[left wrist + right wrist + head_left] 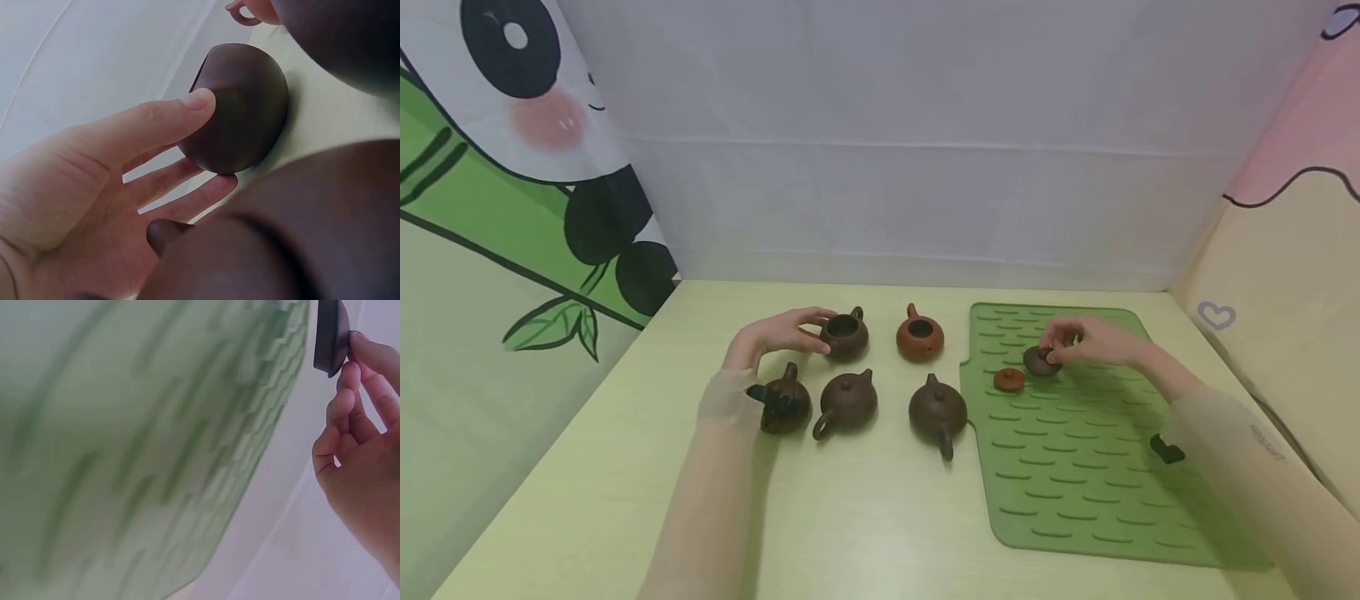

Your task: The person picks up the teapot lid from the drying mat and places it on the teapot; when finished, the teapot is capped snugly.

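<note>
Left hand (782, 331) is at the dark open teapot (848, 346), which stands upright, uncovered, on the far left part of the pale surface (850, 517), its loop handle towards the far side. Thumb lies against the near side of the body; the other fingers are spread apart, reaching round the opposite side, so that the pot is held between them.

Right hand (1093, 340) is over the far part of the green mat (1075, 492), which covers the right of the surface. Thumb and fingertips pinch the dark lid (1037, 367) at its top, the remaining fingers curled in. Whether the lid touches the mat cannot be told. Just beside it, to the left and slightly nearer, the reddish lid (1009, 380) lies on the mat, knob up.

Reddish teapot (920, 343) stands uncovered between the dark open pot and the mat, apart from both, handle pointing far.

Three further dark teapots form a nearer row: the left teapot (797, 408), partly hidden by the left wrist's black fitting; the middle teapot (848, 402), lidded, handle towards the near left; and the right teapot (937, 408), lidded, handle near, close by the mat's left edge.
</note>
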A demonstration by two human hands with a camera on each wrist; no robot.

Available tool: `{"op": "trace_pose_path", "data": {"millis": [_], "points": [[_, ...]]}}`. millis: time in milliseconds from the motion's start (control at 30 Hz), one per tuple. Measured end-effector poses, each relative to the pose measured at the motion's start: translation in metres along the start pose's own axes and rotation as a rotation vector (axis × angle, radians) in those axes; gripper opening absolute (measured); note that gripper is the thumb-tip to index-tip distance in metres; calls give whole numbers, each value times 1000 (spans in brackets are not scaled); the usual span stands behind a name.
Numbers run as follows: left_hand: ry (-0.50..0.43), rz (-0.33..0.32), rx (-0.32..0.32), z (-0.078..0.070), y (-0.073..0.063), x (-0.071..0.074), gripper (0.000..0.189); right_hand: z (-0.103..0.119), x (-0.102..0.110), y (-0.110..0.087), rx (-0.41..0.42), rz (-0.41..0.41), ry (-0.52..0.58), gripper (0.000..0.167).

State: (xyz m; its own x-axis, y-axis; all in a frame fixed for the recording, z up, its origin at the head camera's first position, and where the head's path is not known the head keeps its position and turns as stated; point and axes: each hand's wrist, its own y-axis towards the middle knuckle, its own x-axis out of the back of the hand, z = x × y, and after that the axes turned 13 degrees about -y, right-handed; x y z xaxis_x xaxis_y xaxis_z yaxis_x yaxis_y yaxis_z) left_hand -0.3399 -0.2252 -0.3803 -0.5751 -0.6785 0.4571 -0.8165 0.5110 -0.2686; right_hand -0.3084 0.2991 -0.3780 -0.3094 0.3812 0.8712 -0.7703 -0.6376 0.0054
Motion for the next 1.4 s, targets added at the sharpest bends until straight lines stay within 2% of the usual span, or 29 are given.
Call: {"op": "trace_pose_path", "data": {"millis": [133,300,467,600,833,1000,1267,1400], "points": [[-11,3,-7,2,1,-1,73,13,11,18,-2,-22,-25,12],[-11,-8,-25,5,3,-2,73,31,24,48,-54,-28,-65,17],[-21,-17,-33,9,4,-1,74,55,30,81,-77,-59,-48,20],[-25,-8,-35,11,4,-2,75,77,30,106,-62,-79,-22,20],[-41,-33,-39,15,3,-2,73,107,16,158,4,-133,44,21],[-82,-30,-24,17,6,-2,71,122,0,185,2,-170,134,16],[-111,-12,-27,14,6,-3,72,141,-24,209,-6,-217,200,16],[-123,-2,-19,14,4,-2,72,149,-33,218,-27,-223,294,18]]}}
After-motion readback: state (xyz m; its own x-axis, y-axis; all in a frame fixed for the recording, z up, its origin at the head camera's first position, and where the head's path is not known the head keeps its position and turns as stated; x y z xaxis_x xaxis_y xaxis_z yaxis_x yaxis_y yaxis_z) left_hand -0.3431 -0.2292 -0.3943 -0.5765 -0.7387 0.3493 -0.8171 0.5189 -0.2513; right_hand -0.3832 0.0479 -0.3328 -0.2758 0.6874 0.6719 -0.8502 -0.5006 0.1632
